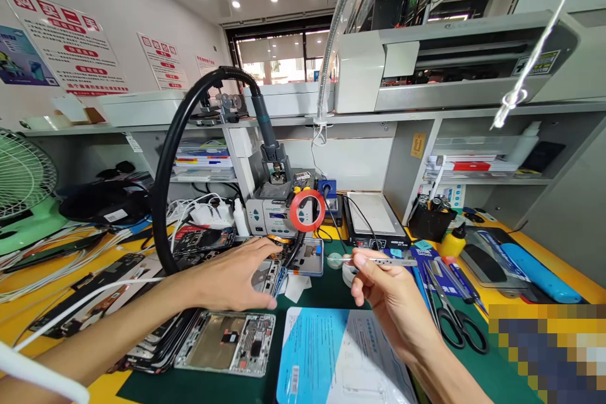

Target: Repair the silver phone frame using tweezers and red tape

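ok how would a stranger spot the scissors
Find the green mat, then the right hand above it. Just right of that hand lie the scissors, whose two black loop handles set them apart from the slim straight tools beside them.

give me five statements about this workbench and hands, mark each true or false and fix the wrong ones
1. The right hand holds metal tweezers. True.
2. The left hand grips the scissors. False: the scissors lie on the right side of the bench, held by neither hand.
3. The ring in front of the hot-air station is green. False: that ring is red.
4. An opened phone frame lies to the left of the blue-and-white packet. True.
5. The yellow bottle stands beside the fan. False: the fan is at the far left, while the bottle is on the right.
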Motion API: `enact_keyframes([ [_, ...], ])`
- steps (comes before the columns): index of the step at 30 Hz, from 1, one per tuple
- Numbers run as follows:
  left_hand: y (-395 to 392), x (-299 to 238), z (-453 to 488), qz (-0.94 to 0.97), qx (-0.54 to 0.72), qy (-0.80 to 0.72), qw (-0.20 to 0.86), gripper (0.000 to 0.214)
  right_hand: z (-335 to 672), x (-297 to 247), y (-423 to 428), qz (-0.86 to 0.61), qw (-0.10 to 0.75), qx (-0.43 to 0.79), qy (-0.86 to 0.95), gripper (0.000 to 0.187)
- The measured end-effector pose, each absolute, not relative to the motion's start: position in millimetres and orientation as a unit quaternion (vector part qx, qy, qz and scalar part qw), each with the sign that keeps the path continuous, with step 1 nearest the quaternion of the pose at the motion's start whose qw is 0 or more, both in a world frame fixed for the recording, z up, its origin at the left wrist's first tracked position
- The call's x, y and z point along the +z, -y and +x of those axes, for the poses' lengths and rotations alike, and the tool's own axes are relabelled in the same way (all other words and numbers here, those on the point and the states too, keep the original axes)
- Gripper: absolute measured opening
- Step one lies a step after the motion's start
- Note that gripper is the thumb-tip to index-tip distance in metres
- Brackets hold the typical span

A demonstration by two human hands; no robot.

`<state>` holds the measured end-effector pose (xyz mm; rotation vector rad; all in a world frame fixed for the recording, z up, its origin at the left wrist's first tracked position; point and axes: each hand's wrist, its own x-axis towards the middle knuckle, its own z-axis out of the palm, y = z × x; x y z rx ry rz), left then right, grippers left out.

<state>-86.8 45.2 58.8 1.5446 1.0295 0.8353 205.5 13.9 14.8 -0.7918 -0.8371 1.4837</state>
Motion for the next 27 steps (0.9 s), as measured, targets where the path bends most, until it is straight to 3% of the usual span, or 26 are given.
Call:
enact_keyframes([
  [4,-29.8,71.1,-49.7,0.657,0.307,-0.425,0.542,0.030,203.2,13.7,-12.1,-0.336,0.571,0.640,0.389,0.031],
  [8,-22.1,69.2,-21.3,0.601,0.284,-0.410,0.625,0.021,201.8,13.2,-11.0,-0.327,0.564,0.633,0.418,0.032],
  [14,-20.3,63.4,-10.3,0.508,0.261,-0.385,0.725,0.024,202.0,13.8,-7.8,-0.312,0.554,0.618,0.463,0.029],
  [27,-12.1,59.9,-29.6,0.510,0.302,-0.384,0.708,0.028,214.4,21.8,-8.7,-0.295,0.566,0.598,0.485,0.021],
])
